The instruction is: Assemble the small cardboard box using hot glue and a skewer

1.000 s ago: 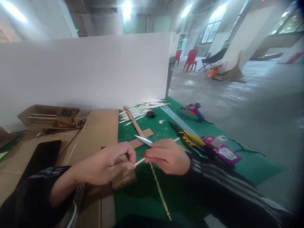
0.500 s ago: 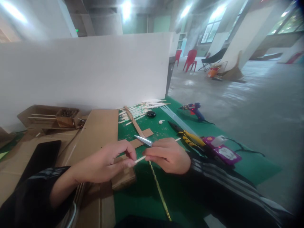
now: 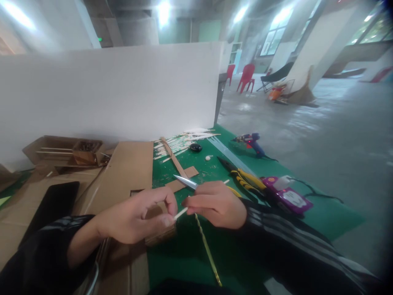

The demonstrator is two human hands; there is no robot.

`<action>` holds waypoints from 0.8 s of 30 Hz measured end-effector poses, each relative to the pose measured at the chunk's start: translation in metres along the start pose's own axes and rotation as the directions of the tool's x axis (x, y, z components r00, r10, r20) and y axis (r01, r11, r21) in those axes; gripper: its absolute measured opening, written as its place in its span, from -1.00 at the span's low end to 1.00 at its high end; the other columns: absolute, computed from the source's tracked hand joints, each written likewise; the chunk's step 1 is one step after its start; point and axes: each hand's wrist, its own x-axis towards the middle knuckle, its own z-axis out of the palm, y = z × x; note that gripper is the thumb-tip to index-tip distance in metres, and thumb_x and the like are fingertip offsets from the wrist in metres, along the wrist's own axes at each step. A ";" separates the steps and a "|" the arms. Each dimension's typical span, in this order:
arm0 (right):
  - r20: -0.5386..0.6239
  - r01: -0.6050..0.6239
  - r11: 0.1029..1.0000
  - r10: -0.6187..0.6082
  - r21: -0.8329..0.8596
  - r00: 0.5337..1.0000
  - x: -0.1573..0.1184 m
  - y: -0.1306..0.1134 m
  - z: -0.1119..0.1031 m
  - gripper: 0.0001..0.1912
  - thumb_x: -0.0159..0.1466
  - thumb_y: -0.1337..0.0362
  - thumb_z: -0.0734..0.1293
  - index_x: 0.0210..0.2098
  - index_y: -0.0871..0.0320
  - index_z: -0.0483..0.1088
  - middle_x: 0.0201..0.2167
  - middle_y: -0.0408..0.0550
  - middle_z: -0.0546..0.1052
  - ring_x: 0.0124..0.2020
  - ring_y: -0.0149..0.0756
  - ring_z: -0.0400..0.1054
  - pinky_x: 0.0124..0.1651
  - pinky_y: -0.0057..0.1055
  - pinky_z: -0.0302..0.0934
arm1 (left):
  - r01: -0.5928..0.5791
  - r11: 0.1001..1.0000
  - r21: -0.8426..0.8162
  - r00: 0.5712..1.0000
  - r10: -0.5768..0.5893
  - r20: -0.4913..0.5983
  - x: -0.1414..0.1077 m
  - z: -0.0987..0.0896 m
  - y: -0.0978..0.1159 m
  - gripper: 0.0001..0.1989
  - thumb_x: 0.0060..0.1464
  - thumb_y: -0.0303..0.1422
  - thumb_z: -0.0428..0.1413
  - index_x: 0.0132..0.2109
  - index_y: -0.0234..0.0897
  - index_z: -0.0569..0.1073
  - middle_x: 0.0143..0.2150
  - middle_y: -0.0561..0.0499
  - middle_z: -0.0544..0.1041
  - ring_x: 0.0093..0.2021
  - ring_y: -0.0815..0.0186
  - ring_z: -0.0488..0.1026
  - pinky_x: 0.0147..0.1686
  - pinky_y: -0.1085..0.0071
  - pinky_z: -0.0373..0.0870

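Observation:
A thin pale wooden stick [image 3: 181, 213] runs between my two hands. My left hand [image 3: 138, 215] pinches its near end between thumb and fingertips. My right hand [image 3: 219, 205] is closed around the stick farther along, and the far tip pokes out behind the knuckles. A pointed metal blade [image 3: 186, 182] shows beyond my right hand; its rear part is hidden, and I cannot tell whether the hand touches it. Below the right fingers lies a gold twisted rod like a drill bit [image 3: 207, 250]. A small wooden block [image 3: 161, 237] is partly covered by my left hand.
Black-and-yellow pliers [image 3: 245, 178], a purple power strip [image 3: 288, 196] and a blue glue gun [image 3: 252, 144] lie to the right. Several thin sticks [image 3: 172, 147] and cardboard strips [image 3: 173, 157] are at the back. Left are a cardboard sheet [image 3: 132, 164], a black phone-like slab [image 3: 50, 209] and a cardboard box [image 3: 49, 149].
My left hand has dropped slightly, tilting the stick more steeply. The stick's far tip behind my right hand has shifted a little left and down. The blade has stayed nearly in place.

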 end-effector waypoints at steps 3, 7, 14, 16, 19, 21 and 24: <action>-0.004 0.010 1.000 -0.010 -0.021 1.000 0.000 0.000 0.000 -0.68 0.44 0.18 0.23 -0.30 0.18 0.54 -0.60 -0.14 0.38 -0.54 -0.41 0.25 -0.43 -0.44 0.02 | -0.006 0.999 -0.046 1.000 0.006 0.000 0.000 0.002 -0.001 -0.85 0.32 -0.28 0.03 -0.21 -0.25 0.34 -0.30 0.04 0.41 -0.34 0.36 0.30 -0.31 0.46 0.28; -0.024 0.014 0.999 -0.015 -0.042 1.000 0.000 0.001 -0.001 -0.68 0.44 0.18 0.23 -0.28 0.18 0.54 -0.59 -0.13 0.40 -0.53 -0.41 0.26 -0.44 -0.44 0.03 | 0.025 1.000 -0.013 0.999 -0.025 -0.026 0.000 0.001 -0.001 -0.83 0.32 -0.24 0.04 -0.19 -0.25 0.35 -0.30 0.03 0.42 -0.33 0.34 0.34 -0.29 0.43 0.32; -0.069 0.043 0.997 -0.048 -0.062 0.997 0.000 0.001 -0.002 -0.73 0.42 0.22 0.26 -0.26 0.21 0.54 -0.56 -0.11 0.43 -0.52 -0.40 0.28 -0.42 -0.44 0.08 | -0.006 1.000 -0.007 0.999 0.005 -0.054 0.001 -0.002 0.004 -0.89 0.29 -0.36 0.08 -0.05 -0.22 0.37 -0.17 0.02 0.49 -0.22 0.34 0.41 -0.16 0.45 0.36; -0.062 0.039 0.997 -0.043 -0.072 0.997 -0.001 0.002 -0.002 -0.73 0.42 0.21 0.26 -0.26 0.21 0.54 -0.56 -0.11 0.44 -0.51 -0.40 0.29 -0.41 -0.44 0.09 | 0.011 1.000 0.015 0.999 -0.010 -0.046 0.002 -0.003 0.005 -0.92 0.28 -0.38 0.09 -0.08 -0.21 0.38 -0.19 0.05 0.49 -0.22 0.36 0.40 -0.16 0.47 0.35; -0.057 0.045 0.995 -0.050 -0.090 0.997 -0.001 0.003 -0.001 -0.71 0.43 0.19 0.24 -0.26 0.20 0.54 -0.55 -0.11 0.44 -0.52 -0.41 0.29 -0.42 -0.44 0.09 | 0.016 0.999 0.030 0.999 -0.014 -0.045 0.003 -0.004 0.004 -0.95 0.26 -0.38 0.12 -0.14 -0.23 0.40 -0.21 0.06 0.49 -0.23 0.36 0.40 -0.18 0.48 0.34; -0.052 0.050 0.994 -0.055 -0.094 0.997 -0.001 0.002 0.000 -0.70 0.43 0.19 0.24 -0.27 0.20 0.54 -0.57 -0.12 0.43 -0.53 -0.41 0.28 -0.43 -0.44 0.07 | 0.013 1.000 0.001 1.000 -0.013 -0.024 0.003 -0.004 0.002 -0.94 0.25 -0.38 0.13 -0.16 -0.25 0.41 -0.23 0.05 0.49 -0.25 0.36 0.41 -0.20 0.48 0.34; -0.033 0.057 0.993 -0.061 -0.105 0.998 -0.001 0.001 0.002 -0.72 0.42 0.19 0.27 -0.29 0.18 0.55 -0.59 -0.14 0.42 -0.54 -0.42 0.26 -0.44 -0.42 0.05 | 0.058 0.993 -0.104 0.998 -0.054 0.040 0.003 -0.004 -0.002 -0.94 0.26 -0.38 0.12 -0.18 -0.27 0.40 -0.26 0.05 0.49 -0.30 0.38 0.40 -0.27 0.51 0.33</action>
